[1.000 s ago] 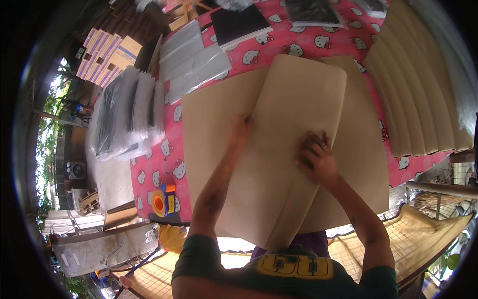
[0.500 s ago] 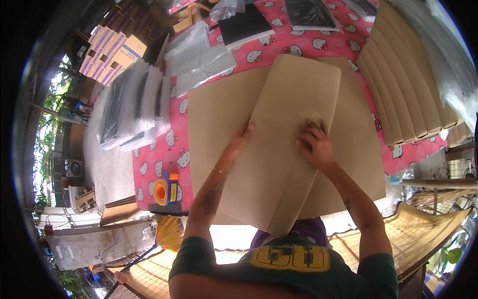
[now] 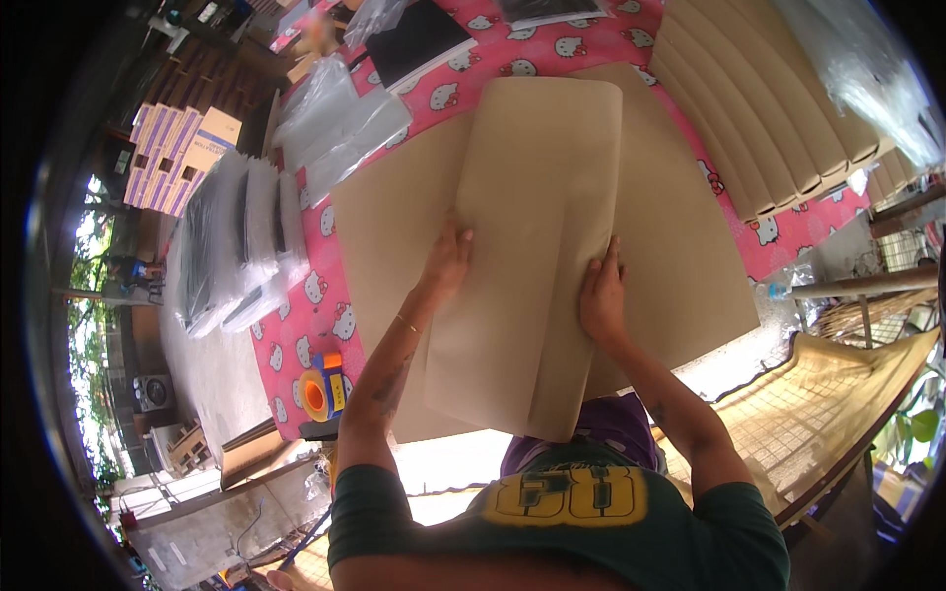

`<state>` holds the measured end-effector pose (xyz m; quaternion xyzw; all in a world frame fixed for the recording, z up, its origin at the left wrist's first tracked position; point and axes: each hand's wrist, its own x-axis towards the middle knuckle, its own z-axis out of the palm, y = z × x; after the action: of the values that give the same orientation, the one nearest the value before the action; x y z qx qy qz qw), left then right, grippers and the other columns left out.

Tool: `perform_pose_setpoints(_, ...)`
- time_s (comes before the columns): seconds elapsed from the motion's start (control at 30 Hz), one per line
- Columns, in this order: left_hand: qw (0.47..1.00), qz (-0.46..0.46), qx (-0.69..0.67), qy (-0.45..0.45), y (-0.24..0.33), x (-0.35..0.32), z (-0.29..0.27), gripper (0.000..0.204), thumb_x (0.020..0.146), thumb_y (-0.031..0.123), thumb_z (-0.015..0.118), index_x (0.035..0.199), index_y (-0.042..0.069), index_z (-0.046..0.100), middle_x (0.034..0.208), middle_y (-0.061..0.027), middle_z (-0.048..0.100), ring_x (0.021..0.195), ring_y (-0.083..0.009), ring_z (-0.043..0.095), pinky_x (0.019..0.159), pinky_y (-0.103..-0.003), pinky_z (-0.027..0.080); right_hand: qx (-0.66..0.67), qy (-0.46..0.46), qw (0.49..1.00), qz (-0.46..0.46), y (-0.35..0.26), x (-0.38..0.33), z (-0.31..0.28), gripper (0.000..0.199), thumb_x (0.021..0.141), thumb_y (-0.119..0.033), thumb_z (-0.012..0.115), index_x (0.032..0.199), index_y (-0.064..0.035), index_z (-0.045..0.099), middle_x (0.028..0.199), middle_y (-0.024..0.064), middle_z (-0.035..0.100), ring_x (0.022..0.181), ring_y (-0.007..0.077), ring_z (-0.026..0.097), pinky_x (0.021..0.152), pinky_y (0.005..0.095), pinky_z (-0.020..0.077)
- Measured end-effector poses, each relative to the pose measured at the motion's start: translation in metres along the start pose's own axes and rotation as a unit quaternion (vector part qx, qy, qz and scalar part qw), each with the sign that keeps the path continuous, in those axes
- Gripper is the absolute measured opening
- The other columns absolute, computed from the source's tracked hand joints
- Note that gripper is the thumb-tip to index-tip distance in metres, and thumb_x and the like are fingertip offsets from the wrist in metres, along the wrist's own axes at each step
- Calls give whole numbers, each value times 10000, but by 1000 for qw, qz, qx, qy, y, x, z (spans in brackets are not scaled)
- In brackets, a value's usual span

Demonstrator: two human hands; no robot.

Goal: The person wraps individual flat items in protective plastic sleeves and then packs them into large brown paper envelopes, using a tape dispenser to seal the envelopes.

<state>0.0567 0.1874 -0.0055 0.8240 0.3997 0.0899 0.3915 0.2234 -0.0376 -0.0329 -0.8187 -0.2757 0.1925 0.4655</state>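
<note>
A long folded piece of brown paper (image 3: 537, 158), with a seam down its lower right part, lies over larger flat brown sheets (image 3: 680, 217) and reaches to the near table edge. My left hand (image 3: 448, 261) holds its left edge, thumb on top. At the right edge, my right hand (image 3: 603, 297) grips the paper with the fingers pointing away along the fold. Parts of the fingers of both hands are hidden by the edges.
Left of the sheets are an orange tape roll on a blue dispenser (image 3: 322, 386) and plastic-wrapped stacks (image 3: 222, 241). Clear plastic bags (image 3: 355, 133) and a black flat pack (image 3: 416, 44) lie farther back. Folded brown pieces (image 3: 759, 108) line the right side of the pink patterned tablecloth (image 3: 320, 325).
My right hand has moved from the top of the folded paper to its right edge. My left hand stays on the left edge. The whole view has shifted.
</note>
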Motion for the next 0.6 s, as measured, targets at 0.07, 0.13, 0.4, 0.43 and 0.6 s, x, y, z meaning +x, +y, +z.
perform_pose_setpoints(0.07,997,18,73,9,15,-3,-3,659,1020,368,454,1497,-23,222,1483,-332,305,1294,-493,431,1076,-502,372,-133,17,989,-64,-14,1,-1,603,1002,-210,411,1515,34,205,1572,225,244,1492,338,156,1182,563,103)
perform_pose_setpoints(0.13,980,65,184,49,23,-10,3,685,1011,409,456,1503,-12,232,1524,-316,241,1329,-499,390,1111,-537,320,-322,4,933,-163,-31,2,-6,639,973,-204,456,1516,26,210,1582,222,221,1497,330,144,1166,600,122)
perform_pose_setpoints(0.4,919,199,328,93,48,-25,50,756,978,463,469,1530,17,208,1561,-297,170,1457,-470,125,1146,-630,140,-343,-80,870,-345,-36,22,-23,452,913,-247,556,1330,-74,526,1488,227,337,1388,378,323,1100,579,273)
perform_pose_setpoints(0.43,912,210,337,106,49,-27,56,768,971,464,482,1527,9,212,1557,-306,170,1451,-484,128,1144,-630,144,-336,-80,864,-367,-38,29,-27,426,909,-255,568,1302,-94,554,1453,226,381,1356,379,365,1082,570,300)
perform_pose_setpoints(0.6,938,138,310,69,100,-55,82,814,910,401,575,1499,-45,234,1491,-409,183,1428,-527,148,1144,-623,165,-326,-182,852,-367,-41,64,-49,425,892,-294,610,1289,-147,568,1388,208,431,1317,366,403,1056,561,328)
